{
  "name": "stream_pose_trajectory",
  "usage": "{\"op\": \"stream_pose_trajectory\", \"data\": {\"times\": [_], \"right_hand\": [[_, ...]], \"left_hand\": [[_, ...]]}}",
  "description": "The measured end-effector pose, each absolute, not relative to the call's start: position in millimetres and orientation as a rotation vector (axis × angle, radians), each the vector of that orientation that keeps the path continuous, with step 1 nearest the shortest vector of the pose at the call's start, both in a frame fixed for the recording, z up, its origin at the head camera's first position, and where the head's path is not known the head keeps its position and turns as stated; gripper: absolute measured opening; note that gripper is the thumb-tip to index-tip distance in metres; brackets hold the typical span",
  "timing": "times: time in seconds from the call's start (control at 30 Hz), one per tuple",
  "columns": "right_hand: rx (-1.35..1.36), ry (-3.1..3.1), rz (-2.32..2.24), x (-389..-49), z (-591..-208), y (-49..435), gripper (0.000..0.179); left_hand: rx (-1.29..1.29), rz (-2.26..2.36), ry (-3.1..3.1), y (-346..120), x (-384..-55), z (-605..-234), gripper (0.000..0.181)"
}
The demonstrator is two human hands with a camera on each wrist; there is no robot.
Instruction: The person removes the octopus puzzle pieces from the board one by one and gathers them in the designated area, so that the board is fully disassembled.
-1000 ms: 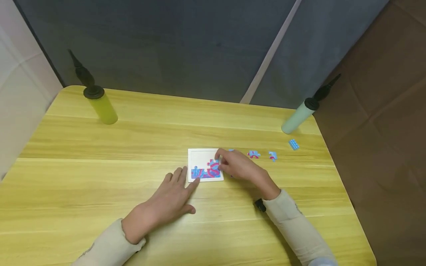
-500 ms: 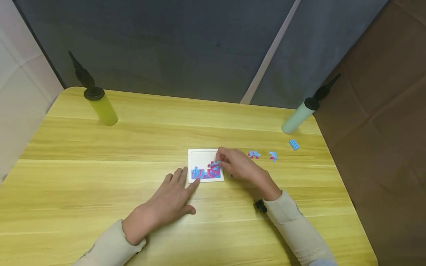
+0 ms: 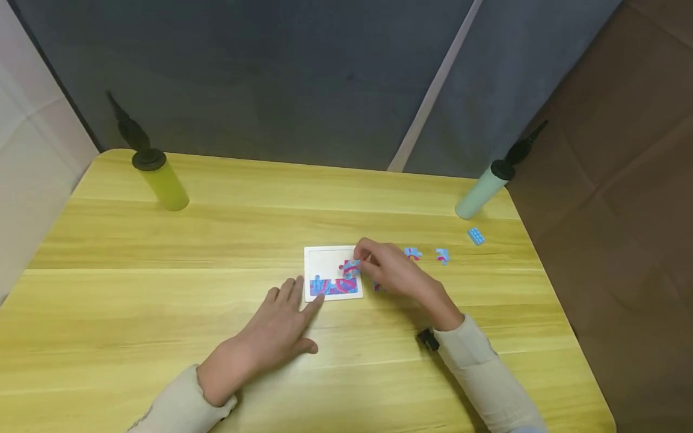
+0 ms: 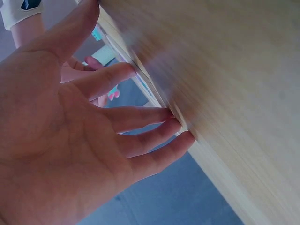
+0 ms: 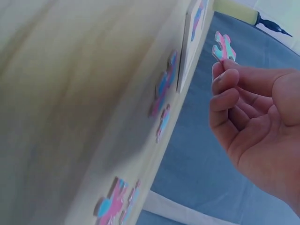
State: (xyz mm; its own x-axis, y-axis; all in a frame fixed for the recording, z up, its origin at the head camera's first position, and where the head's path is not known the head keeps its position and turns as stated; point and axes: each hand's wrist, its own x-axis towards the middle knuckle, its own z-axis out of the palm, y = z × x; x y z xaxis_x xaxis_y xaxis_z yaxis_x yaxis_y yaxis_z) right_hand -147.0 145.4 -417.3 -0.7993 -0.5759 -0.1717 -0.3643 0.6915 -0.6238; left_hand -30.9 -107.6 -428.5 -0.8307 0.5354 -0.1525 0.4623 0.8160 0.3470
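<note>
A white puzzle tray lies mid-table, with joined blue and pink jigsaw pieces along its near side. Between thumb and index fingertip, my right hand pinches a blue and pink jigsaw piece. The right wrist view shows that same jigsaw piece held up off the surface. My left hand rests with extended fingers at the tray's near left corner, its index fingertip on the near rim. Seen from the palm side, the left hand holds nothing.
Loose jigsaw pieces lie right of the tray, including one piece and another; one is partly under the right hand. Beyond them are a blue toy brick and a pale green pump bottle. A yellow pump bottle stands back left.
The jigsaw piece in my right hand has lifted slightly from the joined row, exposing more of that row's right part. My left hand stays in place. The head view has tilted slightly.
</note>
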Motion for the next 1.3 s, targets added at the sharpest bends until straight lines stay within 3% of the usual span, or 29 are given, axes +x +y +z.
{"op": "stream_pose_trajectory", "data": {"times": [1.3], "right_hand": [[-0.484, 2.684, -0.912, -142, -408, 223, 0.014]], "left_hand": [[0.791, 0.435, 2.779, -106, -32, -431, 0.084]]}}
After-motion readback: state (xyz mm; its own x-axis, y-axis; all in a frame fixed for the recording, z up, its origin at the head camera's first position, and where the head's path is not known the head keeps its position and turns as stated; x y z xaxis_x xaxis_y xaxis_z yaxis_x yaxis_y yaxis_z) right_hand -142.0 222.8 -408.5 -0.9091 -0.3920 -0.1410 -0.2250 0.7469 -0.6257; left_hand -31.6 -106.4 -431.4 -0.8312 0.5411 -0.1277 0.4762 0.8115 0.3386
